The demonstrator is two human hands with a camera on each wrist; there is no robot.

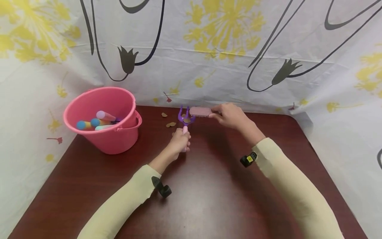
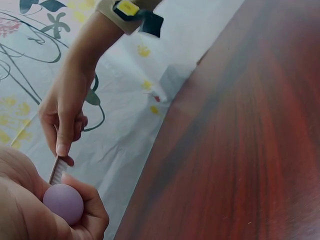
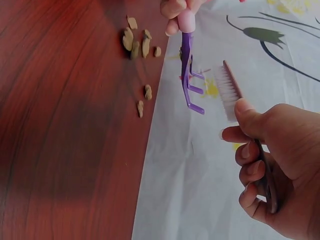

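My left hand grips the pink handle of a small purple garden fork, whose prongs point away toward the cloth. In the left wrist view the handle's round lilac end pokes out of the fist. A brown chip shows against the fork's head. My right hand holds a brush by its dark handle, thumb along its back. The white bristles face the prongs, a small gap apart in the right wrist view. Several more brown chips lie on the tabletop near the fork.
A pink bucket stands at the back left, with several colourful tool handles sticking up inside. White patterned cloth hangs behind and along both sides of the dark red-brown table.
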